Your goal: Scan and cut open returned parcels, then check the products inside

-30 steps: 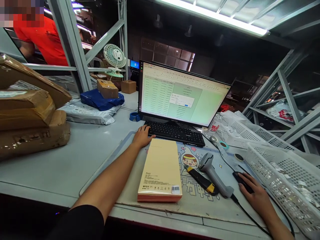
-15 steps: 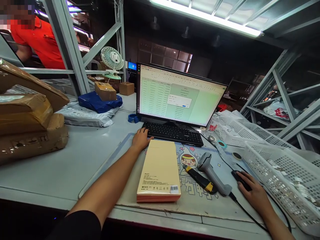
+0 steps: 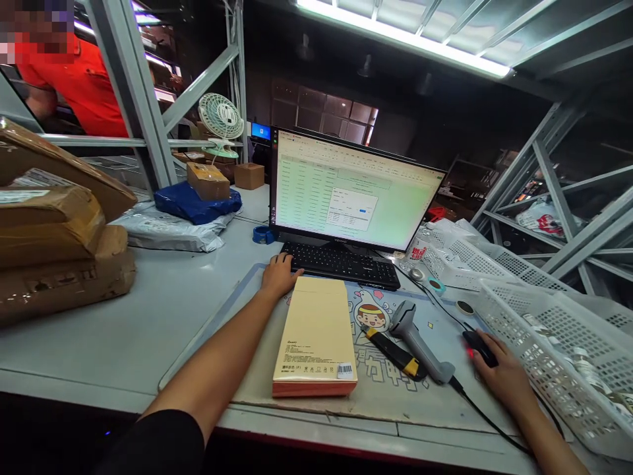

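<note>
My left hand rests with its fingers spread at the left end of a black keyboard. Under my right hand is a black computer mouse, gripped at its sides, with a red glow at its left edge. Between my arms a pale yellow box with a barcode label lies flat on a printed desk mat. A grey handheld barcode scanner and a yellow-and-black utility knife lie right of the box. Behind the keyboard, a monitor shows a table and a pop-up window.
Brown cartons are piled at the left, near a blue parcel and a silver mailer bag. White perforated baskets with small bottles line the right side. A blue tape roll sits beside the monitor. A person in red is behind the frame.
The mouse and my right hand have shifted slightly forward, and a red glow now shows by the mouse. The pop-up window on the monitor has grown taller. My left hand stays on the keyboard.
</note>
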`<state>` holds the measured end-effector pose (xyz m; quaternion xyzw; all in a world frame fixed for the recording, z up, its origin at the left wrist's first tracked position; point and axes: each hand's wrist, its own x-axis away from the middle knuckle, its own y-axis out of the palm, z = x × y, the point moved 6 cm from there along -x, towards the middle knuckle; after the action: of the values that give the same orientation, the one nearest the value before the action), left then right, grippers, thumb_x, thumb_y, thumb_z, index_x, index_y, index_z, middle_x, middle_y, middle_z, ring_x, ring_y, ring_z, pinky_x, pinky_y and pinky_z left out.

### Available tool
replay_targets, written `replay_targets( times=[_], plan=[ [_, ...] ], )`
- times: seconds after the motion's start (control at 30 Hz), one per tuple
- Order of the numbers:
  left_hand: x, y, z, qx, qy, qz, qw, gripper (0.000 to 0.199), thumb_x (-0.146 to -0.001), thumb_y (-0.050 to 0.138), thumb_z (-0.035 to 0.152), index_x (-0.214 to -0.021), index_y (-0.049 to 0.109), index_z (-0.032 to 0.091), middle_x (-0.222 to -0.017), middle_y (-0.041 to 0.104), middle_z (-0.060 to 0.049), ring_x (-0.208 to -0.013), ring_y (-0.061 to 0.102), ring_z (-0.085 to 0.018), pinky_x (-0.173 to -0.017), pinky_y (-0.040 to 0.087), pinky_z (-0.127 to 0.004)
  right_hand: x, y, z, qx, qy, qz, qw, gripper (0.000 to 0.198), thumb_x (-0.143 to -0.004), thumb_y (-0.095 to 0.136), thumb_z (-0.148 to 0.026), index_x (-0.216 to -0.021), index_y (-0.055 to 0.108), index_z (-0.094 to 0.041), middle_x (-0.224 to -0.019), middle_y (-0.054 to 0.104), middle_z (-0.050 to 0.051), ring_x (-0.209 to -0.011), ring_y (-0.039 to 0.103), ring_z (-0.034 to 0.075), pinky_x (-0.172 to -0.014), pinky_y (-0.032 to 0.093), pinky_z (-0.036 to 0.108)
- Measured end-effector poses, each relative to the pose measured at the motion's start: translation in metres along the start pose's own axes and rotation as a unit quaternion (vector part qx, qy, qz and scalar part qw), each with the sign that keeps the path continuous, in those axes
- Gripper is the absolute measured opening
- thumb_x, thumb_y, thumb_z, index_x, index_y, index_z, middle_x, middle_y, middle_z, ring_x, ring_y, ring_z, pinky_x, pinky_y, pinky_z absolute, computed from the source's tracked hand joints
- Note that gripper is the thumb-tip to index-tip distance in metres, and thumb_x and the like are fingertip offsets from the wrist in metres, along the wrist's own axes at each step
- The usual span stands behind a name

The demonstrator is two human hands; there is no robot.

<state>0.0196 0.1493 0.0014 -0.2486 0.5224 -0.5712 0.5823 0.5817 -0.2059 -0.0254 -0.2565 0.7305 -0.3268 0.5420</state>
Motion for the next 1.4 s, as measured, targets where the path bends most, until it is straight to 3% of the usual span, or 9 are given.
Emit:
replay_targets(
  times=[0.33,0.53,0.73,0.97,1.13,1.4],
  plan=[
    [-0.001,0.000,-0.002,-0.002,-0.007,0.003,1.000,0.055,-0.102,0.057,0.050,-0.147,0.058,0.018,-0.159,0.053,-0.015,-0.146,0.046,-0.038,-0.114,0.052,-0.048,-0.001,0.027,0.010,0.048,-0.008,-0.009,0.999,0.059,-0.095,0.050,-0.052,-0.139,0.070,-0.018,-0.136,0.069,0.016,-0.122,0.068,0.038,-0.110,0.055,0.057],
    [-0.002,0.003,-0.003,-0.009,-0.005,0.000,1.000,0.058,-0.103,0.056,0.051,-0.148,0.057,0.015,-0.162,0.051,-0.016,-0.147,0.045,-0.038,-0.114,0.052,-0.048,0.000,0.023,0.008,0.048,-0.001,-0.009,0.999,0.053,-0.093,0.052,-0.050,-0.133,0.072,-0.021,-0.133,0.070,0.015,-0.120,0.069,0.037,-0.111,0.054,0.056],
    [-0.001,0.003,-0.002,-0.015,-0.006,-0.001,1.000,0.060,-0.104,0.055,0.052,-0.151,0.056,0.015,-0.162,0.051,-0.016,-0.147,0.046,-0.038,-0.115,0.052,-0.048,-0.002,0.020,0.007,0.031,0.022,-0.030,0.999,0.052,-0.088,0.054,-0.052,-0.123,0.067,-0.016,-0.116,0.074,0.017,-0.108,0.072,0.037,-0.103,0.057,0.055],
    [-0.001,0.002,-0.001,-0.016,-0.007,-0.003,1.000,0.063,-0.105,0.054,0.051,-0.153,0.054,0.011,-0.162,0.051,-0.016,-0.147,0.044,-0.037,-0.116,0.051,-0.047,-0.001,0.020,0.007,0.045,0.041,-0.042,0.997,0.054,-0.090,0.053,-0.053,-0.127,0.064,-0.016,-0.119,0.074,0.017,-0.109,0.071,0.038,-0.102,0.056,0.055],
    [-0.001,0.002,-0.001,-0.016,-0.006,0.001,1.000,0.062,-0.104,0.055,0.051,-0.153,0.055,0.012,-0.161,0.052,-0.016,-0.147,0.045,-0.037,-0.117,0.050,-0.047,-0.001,0.020,0.002,0.028,-0.009,-0.028,0.999,0.053,-0.093,0.052,-0.046,-0.135,0.064,-0.017,-0.133,0.072,0.017,-0.121,0.069,0.037,-0.111,0.052,0.054],
    [-0.002,0.004,-0.002,-0.016,-0.005,0.003,1.000,0.062,-0.104,0.057,0.051,-0.152,0.056,0.013,-0.161,0.052,-0.016,-0.146,0.046,-0.038,-0.114,0.052,-0.048,-0.001,0.022,0.010,0.036,0.039,-0.037,0.998,0.054,-0.088,0.053,-0.054,-0.124,0.064,-0.015,-0.118,0.075,0.019,-0.108,0.072,0.037,-0.102,0.057,0.053]
  ],
)
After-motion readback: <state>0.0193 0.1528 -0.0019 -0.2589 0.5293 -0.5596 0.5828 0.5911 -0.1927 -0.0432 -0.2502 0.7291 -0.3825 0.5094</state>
